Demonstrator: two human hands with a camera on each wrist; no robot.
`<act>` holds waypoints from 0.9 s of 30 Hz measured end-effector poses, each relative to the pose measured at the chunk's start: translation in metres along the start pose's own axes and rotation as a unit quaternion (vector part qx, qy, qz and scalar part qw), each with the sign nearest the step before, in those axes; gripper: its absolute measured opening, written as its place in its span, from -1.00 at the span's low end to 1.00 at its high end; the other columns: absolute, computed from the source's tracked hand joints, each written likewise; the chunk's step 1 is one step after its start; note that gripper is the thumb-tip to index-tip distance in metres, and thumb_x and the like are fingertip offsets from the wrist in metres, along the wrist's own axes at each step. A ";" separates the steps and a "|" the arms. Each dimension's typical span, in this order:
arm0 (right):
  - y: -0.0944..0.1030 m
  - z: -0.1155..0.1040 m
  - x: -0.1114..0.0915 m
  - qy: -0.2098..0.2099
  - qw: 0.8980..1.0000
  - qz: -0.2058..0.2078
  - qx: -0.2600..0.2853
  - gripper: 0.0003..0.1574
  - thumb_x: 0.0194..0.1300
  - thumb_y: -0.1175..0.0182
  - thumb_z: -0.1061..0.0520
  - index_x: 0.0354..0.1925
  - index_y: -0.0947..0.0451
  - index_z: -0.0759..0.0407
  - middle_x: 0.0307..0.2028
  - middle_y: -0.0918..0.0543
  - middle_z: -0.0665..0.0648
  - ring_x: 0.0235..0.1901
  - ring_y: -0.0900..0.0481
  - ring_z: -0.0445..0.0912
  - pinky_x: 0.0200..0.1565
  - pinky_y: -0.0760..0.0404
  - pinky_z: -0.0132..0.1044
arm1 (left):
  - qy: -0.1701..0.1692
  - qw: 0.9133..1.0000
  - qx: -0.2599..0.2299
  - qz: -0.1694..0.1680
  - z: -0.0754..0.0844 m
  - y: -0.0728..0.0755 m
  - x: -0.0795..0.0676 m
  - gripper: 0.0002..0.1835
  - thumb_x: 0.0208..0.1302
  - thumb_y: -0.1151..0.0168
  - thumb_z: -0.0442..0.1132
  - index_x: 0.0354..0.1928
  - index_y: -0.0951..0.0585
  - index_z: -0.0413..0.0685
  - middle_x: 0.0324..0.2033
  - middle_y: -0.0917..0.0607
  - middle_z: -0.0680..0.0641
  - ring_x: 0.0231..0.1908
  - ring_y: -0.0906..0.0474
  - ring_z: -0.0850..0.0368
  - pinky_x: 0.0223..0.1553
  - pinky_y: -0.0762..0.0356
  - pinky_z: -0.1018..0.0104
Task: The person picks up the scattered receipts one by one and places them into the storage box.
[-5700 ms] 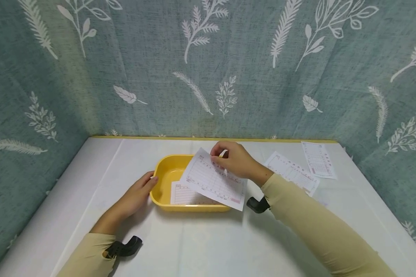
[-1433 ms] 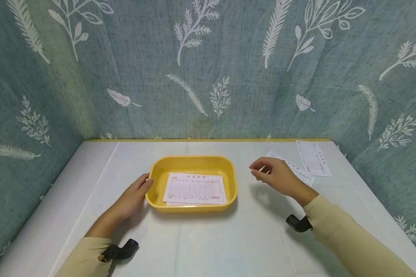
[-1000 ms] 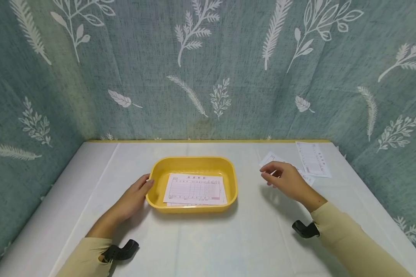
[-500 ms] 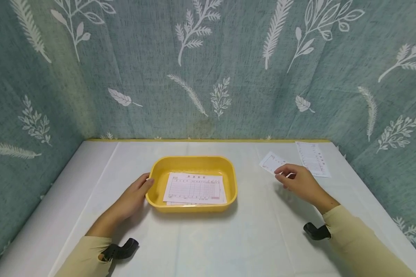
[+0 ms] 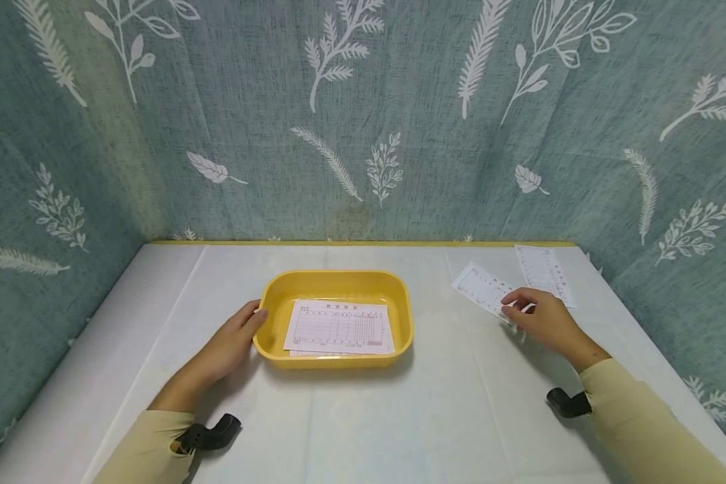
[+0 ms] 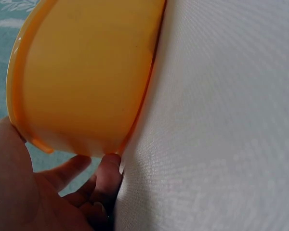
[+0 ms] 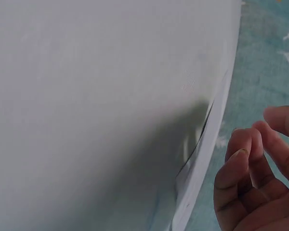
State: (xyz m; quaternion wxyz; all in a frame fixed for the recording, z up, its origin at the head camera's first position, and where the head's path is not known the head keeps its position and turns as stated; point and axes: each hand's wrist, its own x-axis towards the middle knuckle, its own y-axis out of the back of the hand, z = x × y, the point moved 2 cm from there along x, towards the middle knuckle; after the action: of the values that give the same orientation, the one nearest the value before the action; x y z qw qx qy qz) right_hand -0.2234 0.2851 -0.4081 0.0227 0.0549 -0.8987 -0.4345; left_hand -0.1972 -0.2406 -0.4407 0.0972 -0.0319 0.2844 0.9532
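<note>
The left hand [image 5: 228, 346] grips the near-left end of a glossy yellow plastic tray with rounded corners [image 5: 333, 364], its thumb at the rim and its fingertips against the outer wall. The right hand [image 5: 547, 323] is above the right part of the bench [image 5: 363, 423], fingers loosely bent and holding nothing, over the near end of a white paper slip printed with a fine grid [image 5: 480, 286]. In the right wrist view, the fingertips are apart from the paper. Farther back and to the right lies another white printed slip [image 5: 538, 265]; the hand hides whether the two meet.

Inside the tray, a white form with a reddish printed table [image 5: 339, 329] rests on another sheet [image 5: 314, 353], which shows only along the edges. White cloth covers the bench, and teal fabric with white leaf prints [image 5: 363, 87] hangs behind it.
</note>
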 end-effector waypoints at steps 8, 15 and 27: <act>0.006 0.019 0.004 -0.029 0.999 -0.017 -0.024 -0.66 0.41 -0.23 0.09 0.04 -0.57 0.28 -0.29 -0.63 0.20 -0.46 -0.61 -0.09 -0.45 -0.56 -0.24 | 0.000 1.000 -0.002 0.000 0.000 0.000 -0.001 -0.38 0.60 0.26 0.13 0.46 -0.23 -0.13 0.40 -0.37 -0.29 0.47 -0.13 -0.26 0.46 0.02 -0.31; 0.013 0.028 0.006 -0.056 0.998 -0.022 -0.031 -0.61 0.41 -0.22 0.07 0.07 -0.54 0.31 -0.21 -0.61 0.29 -0.45 -0.61 -0.08 -0.43 -0.56 -0.24 | 0.004 1.000 -0.002 -0.001 0.002 0.001 0.001 -0.37 0.60 0.26 0.15 0.46 -0.24 -0.12 0.39 -0.37 -0.28 0.46 -0.13 -0.26 0.46 0.02 -0.32; 0.019 0.036 0.014 -0.081 0.995 -0.036 -0.055 -0.56 0.41 -0.20 0.06 0.12 -0.50 0.33 -0.29 -0.59 0.24 -0.46 -0.56 -0.07 -0.43 -0.50 -0.25 | 0.006 1.000 -0.001 -0.001 0.004 0.001 0.000 -0.37 0.59 0.26 0.15 0.47 -0.23 -0.11 0.40 -0.36 -0.28 0.46 -0.13 -0.26 0.46 0.02 -0.33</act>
State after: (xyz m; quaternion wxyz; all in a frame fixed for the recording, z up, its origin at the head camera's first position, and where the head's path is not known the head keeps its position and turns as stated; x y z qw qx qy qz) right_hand -0.2425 0.3229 -0.4153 -0.0626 0.0507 -0.8696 -0.4871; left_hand -0.1977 -0.2390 -0.4374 0.0964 -0.0377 0.2837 0.9533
